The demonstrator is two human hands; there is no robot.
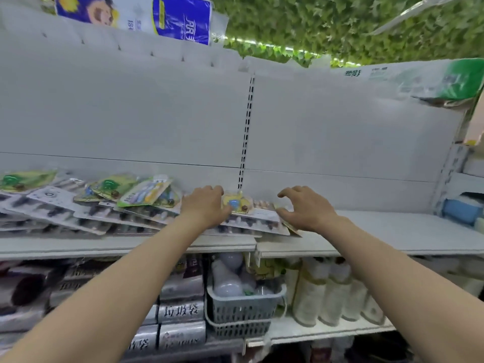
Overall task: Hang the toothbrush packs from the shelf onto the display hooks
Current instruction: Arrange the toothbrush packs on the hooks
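Several toothbrush packs [86, 205] lie in overlapping piles on the white shelf [366, 231], from its far left to its middle. A small yellow pack with a blue patch [238, 203] lies on top of the pile's right end. My left hand [204, 205] reaches over the pile, its fingers and thumb curled at the left edge of that yellow pack. To the right of the pack, my right hand [306, 208] hovers with its fingers spread and bent, the thumb close to the right end of the long grey packs [251, 221]. No display hooks are in view.
A white back panel with a slotted upright [246, 132] rises behind the shelf. Below are dark boxed goods [180, 310], a grey basket of bulbs [241, 310] and white bottles [330, 289]. Tissue packs [180, 19] sit on the top shelf; blue items [461, 208] lie at the far right.
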